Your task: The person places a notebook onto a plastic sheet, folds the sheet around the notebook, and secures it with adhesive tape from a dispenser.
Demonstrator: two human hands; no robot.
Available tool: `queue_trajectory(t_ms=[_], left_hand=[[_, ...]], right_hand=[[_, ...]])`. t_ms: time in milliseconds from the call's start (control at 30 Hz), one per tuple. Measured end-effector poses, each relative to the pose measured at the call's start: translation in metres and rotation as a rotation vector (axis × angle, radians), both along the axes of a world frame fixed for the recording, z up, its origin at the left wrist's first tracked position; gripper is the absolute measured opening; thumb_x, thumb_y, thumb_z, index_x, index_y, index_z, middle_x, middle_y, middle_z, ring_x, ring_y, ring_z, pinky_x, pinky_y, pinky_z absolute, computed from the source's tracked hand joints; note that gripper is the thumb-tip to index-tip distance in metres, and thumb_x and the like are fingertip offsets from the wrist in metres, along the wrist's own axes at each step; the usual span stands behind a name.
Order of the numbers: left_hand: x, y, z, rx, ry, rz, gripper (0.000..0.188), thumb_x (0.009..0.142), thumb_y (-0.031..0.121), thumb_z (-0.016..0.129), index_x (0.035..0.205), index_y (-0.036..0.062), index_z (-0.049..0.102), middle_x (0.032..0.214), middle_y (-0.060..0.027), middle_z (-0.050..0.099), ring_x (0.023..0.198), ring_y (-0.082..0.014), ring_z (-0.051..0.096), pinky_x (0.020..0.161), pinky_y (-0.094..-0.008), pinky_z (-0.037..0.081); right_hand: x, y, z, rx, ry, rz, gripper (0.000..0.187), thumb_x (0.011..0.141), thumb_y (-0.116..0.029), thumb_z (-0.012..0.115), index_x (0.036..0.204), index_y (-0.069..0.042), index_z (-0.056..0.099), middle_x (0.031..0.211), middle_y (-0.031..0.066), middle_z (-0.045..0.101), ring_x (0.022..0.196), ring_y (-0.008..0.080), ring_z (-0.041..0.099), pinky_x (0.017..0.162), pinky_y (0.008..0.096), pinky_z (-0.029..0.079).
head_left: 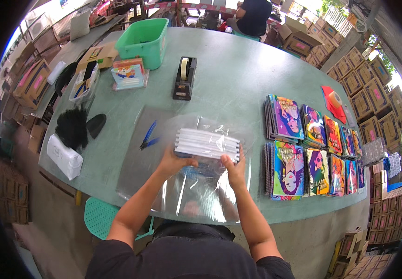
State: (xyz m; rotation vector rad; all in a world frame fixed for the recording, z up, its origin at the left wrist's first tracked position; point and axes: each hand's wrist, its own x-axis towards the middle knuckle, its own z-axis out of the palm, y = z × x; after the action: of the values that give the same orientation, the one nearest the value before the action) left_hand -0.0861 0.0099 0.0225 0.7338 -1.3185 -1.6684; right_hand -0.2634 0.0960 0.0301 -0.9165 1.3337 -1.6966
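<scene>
Between my two hands is a stack of flat, white-edged pieces (208,143), lying in layers with notched ends; their exact kind I cannot make out. My left hand (177,163) closes round its near left corner, and my right hand (234,168) grips the near right corner, thumb over the front. Clear plastic film surrounds the stack; whether the stack is fully inside it, I cannot tell. Beneath lie large clear plastic sheets or bags (135,169), reaching toward the table's near edge. Blue-handled snips (149,136) rest on the plastic left of my hands.
Stacked colourful spiral notebooks (287,169) stand in two rows at right. A black tape dispenser (185,79), a green bin (146,46) and small picture cards (129,76) are farther back. A white pouch (65,156) and black feathery item (72,126) lie at left. Another person (253,17) sits beyond the table.
</scene>
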Motion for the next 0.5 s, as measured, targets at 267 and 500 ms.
queue_trajectory(t_ms=[267,500], left_hand=[[0.009,-0.016,0.132,-1.33,-0.545,0.016,0.076,0.055,0.039,0.083,0.115,0.003,0.053,0.107,-0.0143,0.059,0.106,-0.0297,0.053,0.091,-0.0402,0.04],[-0.034,-0.032,0.16,-1.45,-1.253,-0.494,0.042,0.065,0.03,0.073,0.099,0.0073,0.06,0.081,-0.0117,0.062,0.088,-0.0268,0.057,0.081,-0.0386,0.041]], right_hand=[[-0.025,0.023,-0.031,-0.25,0.399,-0.138,0.079,0.07,-0.031,0.079,0.13,-0.001,0.036,0.119,0.0112,0.045,0.113,0.0214,0.045,0.095,0.0351,0.037],[-0.015,0.027,-0.022,-0.308,0.752,-0.256,0.047,0.075,-0.007,0.071,0.118,-0.004,0.054,0.116,0.0151,0.05,0.106,0.0269,0.049,0.09,0.0359,0.041]])
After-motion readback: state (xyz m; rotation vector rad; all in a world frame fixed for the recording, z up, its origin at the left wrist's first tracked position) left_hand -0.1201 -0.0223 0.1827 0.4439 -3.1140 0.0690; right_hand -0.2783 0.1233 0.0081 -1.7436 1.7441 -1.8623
